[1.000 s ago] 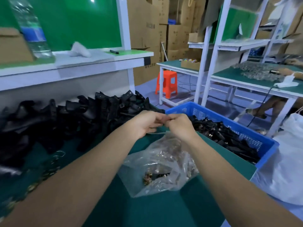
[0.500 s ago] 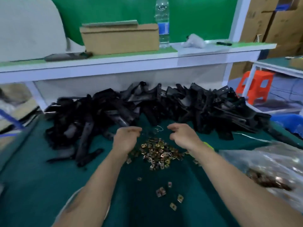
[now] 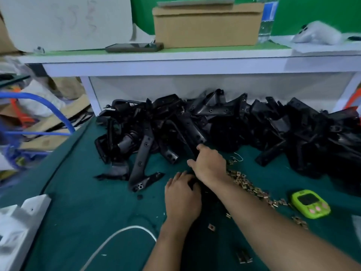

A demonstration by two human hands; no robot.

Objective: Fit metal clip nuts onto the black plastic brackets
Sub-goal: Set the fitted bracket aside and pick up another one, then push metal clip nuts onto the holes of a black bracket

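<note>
Near a white cable [image 3: 117,237] on the green-matted counter [image 3: 78,202], the left hand [image 3: 182,196] lies palm down, fingertips bent onto a dark part [image 3: 195,184]; whether its grip has closed cannot be told. Just beyond, the right hand [image 3: 211,165] curls its grip round a black bracket [image 3: 193,155] at the edge of the bracket pile [image 3: 214,122]. Metal clip nuts [image 3: 246,182] lie strewn beneath the right forearm, near a green timer [image 3: 310,204]. The shelf [image 3: 175,55] behind carries a cardboard box [image 3: 207,24], a phone [image 3: 134,47] and a water bottle [image 3: 267,18].

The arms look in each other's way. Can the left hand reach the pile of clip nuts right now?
Probably not directly. The right forearm lies between the left hand and the pile of clip nuts, so it would have to go over or round it.
</note>
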